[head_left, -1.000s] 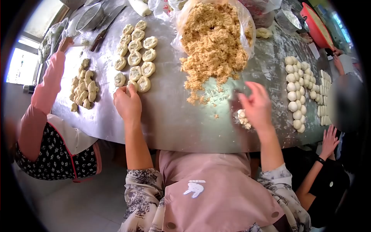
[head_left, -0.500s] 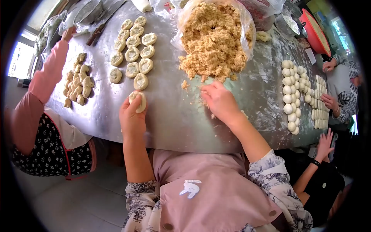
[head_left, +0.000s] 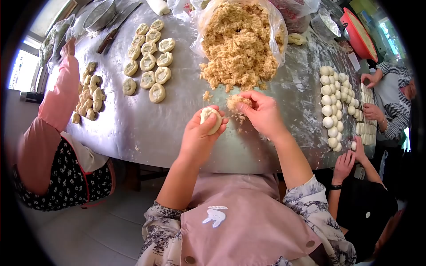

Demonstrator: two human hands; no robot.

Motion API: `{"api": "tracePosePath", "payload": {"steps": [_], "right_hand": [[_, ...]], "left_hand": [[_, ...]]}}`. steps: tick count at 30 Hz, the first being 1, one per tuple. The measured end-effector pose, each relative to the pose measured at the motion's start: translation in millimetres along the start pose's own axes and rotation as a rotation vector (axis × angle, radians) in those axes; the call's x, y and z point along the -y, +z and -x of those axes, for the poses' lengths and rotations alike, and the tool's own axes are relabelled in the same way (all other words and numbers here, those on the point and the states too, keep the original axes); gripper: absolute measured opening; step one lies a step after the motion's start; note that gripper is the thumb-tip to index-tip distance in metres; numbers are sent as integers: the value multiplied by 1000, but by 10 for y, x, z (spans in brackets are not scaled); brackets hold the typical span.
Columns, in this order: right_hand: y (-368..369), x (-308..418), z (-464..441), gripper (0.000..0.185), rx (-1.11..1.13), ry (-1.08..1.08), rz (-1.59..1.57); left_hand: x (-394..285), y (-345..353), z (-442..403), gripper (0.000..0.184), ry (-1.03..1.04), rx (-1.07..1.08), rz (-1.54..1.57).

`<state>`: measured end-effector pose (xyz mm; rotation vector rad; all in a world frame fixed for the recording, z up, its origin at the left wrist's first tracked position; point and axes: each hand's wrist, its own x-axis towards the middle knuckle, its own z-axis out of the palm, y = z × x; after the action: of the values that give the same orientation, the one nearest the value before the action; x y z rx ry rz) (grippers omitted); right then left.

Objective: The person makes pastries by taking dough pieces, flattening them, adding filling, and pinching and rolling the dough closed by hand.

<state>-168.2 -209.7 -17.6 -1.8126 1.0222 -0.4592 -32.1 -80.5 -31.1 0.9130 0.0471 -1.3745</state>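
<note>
My left hand (head_left: pixel 199 133) is closed around a round piece of dough (head_left: pixel 210 119), its thumb pressed on the face. Close by on the right, my right hand (head_left: pixel 262 114) pinches a clump of crumbly tan filling (head_left: pixel 235 103). Just beyond both hands lies a large heap of the same filling (head_left: pixel 239 48), spilling out of a clear plastic bag (head_left: pixel 278 33). Loose crumbs are scattered on the metal table (head_left: pixel 182 128) beneath my right hand. Beyond my left hand, rows of flattened dough rounds with pale centres (head_left: pixel 148 62) lie on the table.
Small dough lumps (head_left: pixel 92 95) lie at the left beside a co-worker's pink sleeve (head_left: pixel 62 93). On the right are rows of white dough balls (head_left: pixel 327 99), with co-workers' hands (head_left: pixel 346 164) near them. A knife (head_left: pixel 108 40), metal bowl (head_left: pixel 326 26) and red basin (head_left: pixel 357 35) stand farther back.
My left hand has moved right with the dough, towards my right hand. My right hand has lifted a clump of filling from near the heap. The co-worker's hands at lower right have reached the table.
</note>
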Motion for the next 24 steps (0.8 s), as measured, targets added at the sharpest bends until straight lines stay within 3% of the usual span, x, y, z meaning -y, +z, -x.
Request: {"api": "tracePosePath", "payload": {"steps": [2,4,5,6,9,14,18,24], "right_hand": [[-26,46,41,21,11,65,-179],[47,118,118,21,3,47,-367],[68,154,142,22,-14,0,-280],[87,190,159,22,-31,-51,-192],[78,179,203,26,-50,-174,-75],[7,176,271,29,-41,-288,56],[70,180,317,32,-84,-310,82],[-59,119,180,36,-215,-246,47]], "left_hand": [[133,24,-106,31,-4,2,-17],[236,108,-191,33,-21,83,177],[265,153,-218,35,-27,123,273],[277,175,-227,40,19,216,143],[238,329,-145,39,47,115,3],[268,258,-157,33,28,105,57],[351,295,-159,32,127,117,11],[197,239,-116,32,36,73,80]]}}
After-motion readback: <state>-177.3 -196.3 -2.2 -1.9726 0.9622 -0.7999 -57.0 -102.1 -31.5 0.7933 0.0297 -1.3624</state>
